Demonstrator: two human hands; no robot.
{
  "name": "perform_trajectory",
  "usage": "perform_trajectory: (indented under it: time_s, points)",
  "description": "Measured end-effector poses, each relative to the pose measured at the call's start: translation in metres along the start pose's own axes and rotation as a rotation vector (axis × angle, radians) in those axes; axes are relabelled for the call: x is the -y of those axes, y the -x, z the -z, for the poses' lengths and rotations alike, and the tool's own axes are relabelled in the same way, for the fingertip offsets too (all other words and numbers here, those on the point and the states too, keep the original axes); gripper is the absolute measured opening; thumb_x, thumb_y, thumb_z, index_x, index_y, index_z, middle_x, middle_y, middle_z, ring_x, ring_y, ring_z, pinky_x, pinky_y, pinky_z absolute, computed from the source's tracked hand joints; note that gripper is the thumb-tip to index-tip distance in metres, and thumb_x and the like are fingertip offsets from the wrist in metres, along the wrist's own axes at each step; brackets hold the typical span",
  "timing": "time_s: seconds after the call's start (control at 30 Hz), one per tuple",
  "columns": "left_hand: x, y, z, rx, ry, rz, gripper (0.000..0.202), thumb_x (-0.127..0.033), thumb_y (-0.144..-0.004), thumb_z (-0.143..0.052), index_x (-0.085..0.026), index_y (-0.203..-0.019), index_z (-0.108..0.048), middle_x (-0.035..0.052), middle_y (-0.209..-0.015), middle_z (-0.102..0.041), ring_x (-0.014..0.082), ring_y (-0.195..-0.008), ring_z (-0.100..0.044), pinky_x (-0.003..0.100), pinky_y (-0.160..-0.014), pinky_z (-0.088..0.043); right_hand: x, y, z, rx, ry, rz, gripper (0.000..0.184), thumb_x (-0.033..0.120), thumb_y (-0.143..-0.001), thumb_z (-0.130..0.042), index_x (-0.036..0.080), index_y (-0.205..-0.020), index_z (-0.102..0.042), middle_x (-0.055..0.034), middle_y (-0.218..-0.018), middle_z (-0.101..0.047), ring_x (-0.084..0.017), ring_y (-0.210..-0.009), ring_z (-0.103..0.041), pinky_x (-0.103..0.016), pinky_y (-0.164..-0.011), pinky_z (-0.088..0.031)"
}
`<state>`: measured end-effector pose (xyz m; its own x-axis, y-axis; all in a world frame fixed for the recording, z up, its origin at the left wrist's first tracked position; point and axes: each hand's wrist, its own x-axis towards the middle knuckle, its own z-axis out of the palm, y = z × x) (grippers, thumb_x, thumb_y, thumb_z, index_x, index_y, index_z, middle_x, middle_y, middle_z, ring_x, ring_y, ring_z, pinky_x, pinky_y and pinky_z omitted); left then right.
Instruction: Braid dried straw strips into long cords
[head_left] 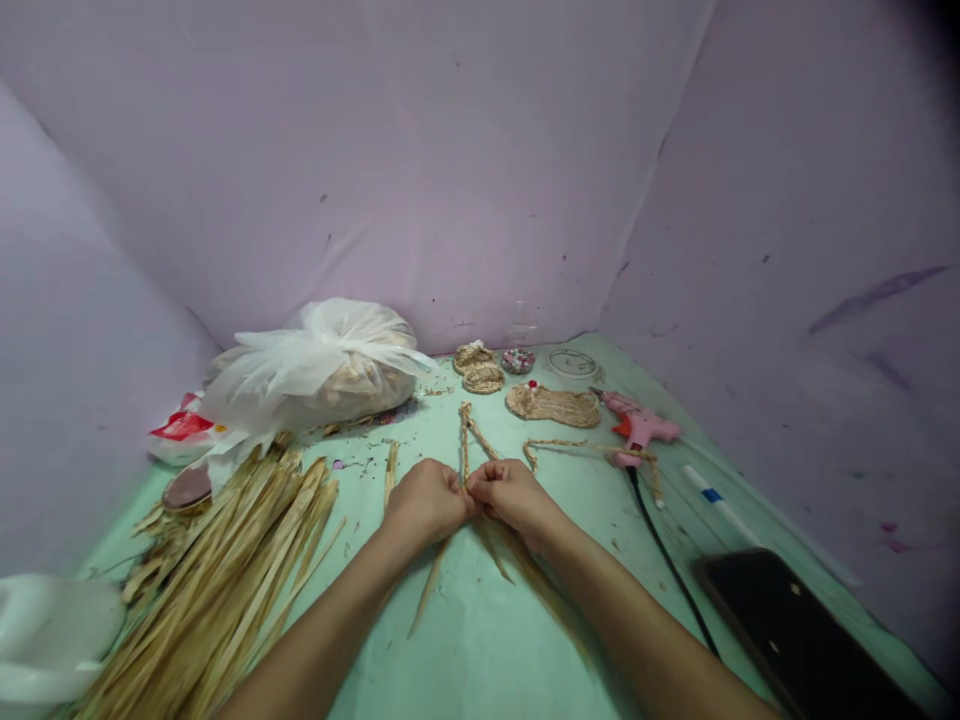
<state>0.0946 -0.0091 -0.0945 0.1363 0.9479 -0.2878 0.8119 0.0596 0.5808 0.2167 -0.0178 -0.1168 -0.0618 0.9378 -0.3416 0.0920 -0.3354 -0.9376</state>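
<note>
My left hand (429,497) and my right hand (517,497) meet over the middle of the green table, fingers pinched together on a braid of dried plant fibre (464,440). The braided part runs away from me, bends at its far end and comes back toward my right hand. Loose strands (427,597) hang out below my hands toward me. My fingertips cover the spot where the strands cross. A sandal-shaped woven piece with a red bead (553,405) lies beyond my right hand, and another braided cord (559,443) lies to its right.
Dried strips (247,560) heap up at left, before a white plastic bag (322,360). A small woven slipper (478,368) and a bead container (518,360) stand at the back. A pink glue gun (641,420), its black cord, a marker (720,503) and a phone (802,630) lie at right.
</note>
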Motion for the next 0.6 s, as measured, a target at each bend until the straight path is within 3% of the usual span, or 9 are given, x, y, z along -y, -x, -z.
perform_trajectory:
  time_s: [0.1, 0.2, 0.33, 0.4, 0.5, 0.6]
  points:
    - [-0.001, 0.002, 0.0, -0.079, -0.115, -0.011, 0.013, -0.03, -0.054, -0.057, -0.018, -0.051, -0.054, -0.0016, -0.047, -0.046, 0.0109, -0.046, -0.039, 0.022, -0.043, -0.022, 0.001, 0.001, 0.0, -0.007, -0.029, -0.01, 0.007, 0.009, -0.052, -0.046, 0.013, -0.051, -0.052, 0.0045, -0.038, -0.044, -0.005, -0.038, -0.034, -0.019, -0.04, -0.023]
    - [-0.004, 0.002, 0.001, -0.113, -0.046, -0.053, 0.02, -0.03, -0.048, -0.063, -0.018, -0.058, -0.051, -0.0025, -0.051, -0.048, 0.01, -0.048, -0.041, 0.02, -0.042, -0.023, 0.006, 0.003, 0.0, -0.018, -0.072, -0.051, 0.006, 0.01, -0.053, -0.048, 0.013, -0.052, -0.051, 0.0056, -0.036, -0.042, -0.005, -0.036, -0.032, -0.019, -0.039, -0.022]
    - [-0.007, 0.003, 0.008, 0.182, 0.339, 0.066, 0.033, -0.02, -0.054, -0.058, -0.017, -0.085, -0.048, -0.0065, -0.043, -0.045, 0.0091, -0.036, -0.039, 0.02, -0.037, -0.026, 0.008, 0.006, 0.001, -0.031, -0.095, -0.039, 0.002, 0.011, -0.054, -0.05, 0.012, -0.054, -0.052, 0.0055, -0.039, -0.044, -0.004, -0.037, -0.032, -0.018, -0.04, -0.023]
    - [-0.007, 0.004, 0.012, 0.309, 0.562, 0.152, 0.038, -0.013, -0.057, -0.052, -0.015, -0.093, -0.044, -0.0049, -0.045, -0.05, 0.0091, -0.033, -0.04, 0.02, -0.035, -0.029, 0.007, 0.006, 0.001, -0.012, -0.098, -0.026, 0.002, 0.013, -0.055, -0.051, 0.012, -0.055, -0.053, 0.0036, -0.041, -0.048, -0.005, -0.038, -0.035, -0.019, -0.041, -0.025]
    - [-0.008, 0.005, 0.013, 0.361, 0.731, 0.192, 0.027, -0.009, -0.058, -0.05, -0.012, -0.084, -0.047, 0.001, -0.054, -0.057, 0.0088, -0.037, -0.047, 0.02, -0.035, -0.035, 0.005, 0.006, 0.001, 0.01, -0.104, -0.009, 0.004, 0.014, -0.056, -0.05, 0.012, -0.056, -0.054, 0.0004, -0.044, -0.053, -0.007, -0.041, -0.041, -0.019, -0.042, -0.028]
    - [-0.009, 0.005, 0.01, 0.305, 0.652, 0.194, 0.005, -0.012, -0.061, -0.051, -0.012, -0.065, -0.048, 0.0007, -0.046, -0.053, 0.0095, -0.035, -0.047, 0.02, -0.033, -0.035, 0.003, 0.004, 0.001, -0.001, -0.086, 0.016, 0.004, 0.013, -0.056, -0.051, 0.012, -0.056, -0.055, 0.0, -0.046, -0.054, -0.007, -0.043, -0.042, -0.019, -0.043, -0.028]
